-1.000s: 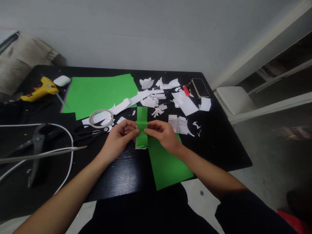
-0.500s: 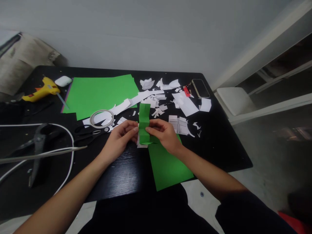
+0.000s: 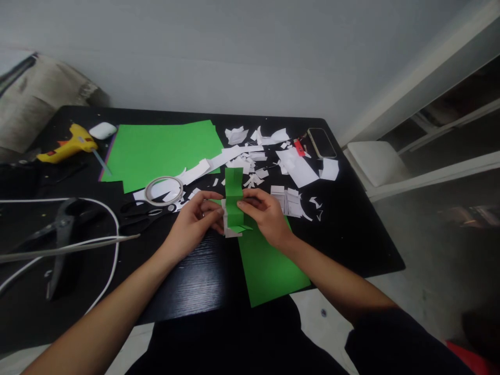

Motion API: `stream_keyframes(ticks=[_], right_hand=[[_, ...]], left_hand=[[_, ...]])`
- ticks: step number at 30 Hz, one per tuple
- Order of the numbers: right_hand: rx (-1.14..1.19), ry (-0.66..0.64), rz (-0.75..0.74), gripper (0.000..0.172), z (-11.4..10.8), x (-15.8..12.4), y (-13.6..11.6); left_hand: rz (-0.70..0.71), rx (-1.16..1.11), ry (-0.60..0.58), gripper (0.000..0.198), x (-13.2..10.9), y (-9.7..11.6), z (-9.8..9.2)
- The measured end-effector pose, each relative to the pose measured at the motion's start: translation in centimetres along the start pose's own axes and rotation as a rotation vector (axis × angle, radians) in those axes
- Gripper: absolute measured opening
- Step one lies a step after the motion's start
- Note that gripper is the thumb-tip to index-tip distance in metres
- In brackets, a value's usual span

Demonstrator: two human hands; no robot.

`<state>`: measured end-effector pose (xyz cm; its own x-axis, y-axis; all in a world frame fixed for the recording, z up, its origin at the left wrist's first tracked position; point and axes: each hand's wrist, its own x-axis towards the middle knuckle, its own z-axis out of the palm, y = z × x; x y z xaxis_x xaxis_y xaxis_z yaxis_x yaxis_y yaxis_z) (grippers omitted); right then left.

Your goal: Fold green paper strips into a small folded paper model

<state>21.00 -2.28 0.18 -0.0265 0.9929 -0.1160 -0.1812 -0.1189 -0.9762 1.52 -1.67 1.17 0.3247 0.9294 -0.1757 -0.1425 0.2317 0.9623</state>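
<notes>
Between my hands a strip of folded green paper [image 3: 234, 192] stands against a small white paper piece [image 3: 233, 234]. My left hand [image 3: 201, 213] is closed at the left edge, its thumb and fingers pinching the white paper piece. My right hand [image 3: 263, 211] pinches the green strip from the right, thumb in front. The strip's upper end sticks up above my fingers, and its lower end has a flap spread to the right. Under my right hand lies a larger green sheet [image 3: 273, 271], reaching the table's front edge.
Behind are green sheets [image 3: 164, 151], a tape roll [image 3: 147, 194] and white paper scraps [image 3: 250, 162]. At left lie a yellow glue gun [image 3: 72, 143], scissors [image 3: 144, 213], pliers [image 3: 62, 229] and a white cable [image 3: 117, 224]. A folded white paper piece [image 3: 287, 200] and a phone [image 3: 322, 142] sit right.
The green strip has shifted slightly right with my right hand. More of the white paper piece shows on its left, and its lower flap has spread to the right.
</notes>
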Motion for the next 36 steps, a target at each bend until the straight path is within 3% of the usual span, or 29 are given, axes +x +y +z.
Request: stream_keyframes(ticks=[8,21,26,31,36], right_hand=[[0.043,0.130,-0.071,0.019,-0.5,0.5,-0.1],[0.248,0.082,0.034,0.019,-0.6,0.6,-0.4],[0.327,0.064,0.081,0.019,-0.4,0.6,-0.4],[0.196,0.047,0.053,0.018,-0.3,0.4,-0.1],[0.053,0.011,-0.023,0.018,-0.1,-0.1,-0.2]], left_hand=[[0.056,0.040,0.092,0.035,0.2,-0.4,-0.2],[0.031,0.100,0.044,0.024,0.3,-0.7,-0.2],[0.045,0.284,0.028,0.022,0.1,-1.3,-0.4],[0.178,0.549,0.074,0.014,-0.2,-1.6,-0.8],[0.247,0.480,0.095,0.018,-0.4,-1.0,-0.6]])
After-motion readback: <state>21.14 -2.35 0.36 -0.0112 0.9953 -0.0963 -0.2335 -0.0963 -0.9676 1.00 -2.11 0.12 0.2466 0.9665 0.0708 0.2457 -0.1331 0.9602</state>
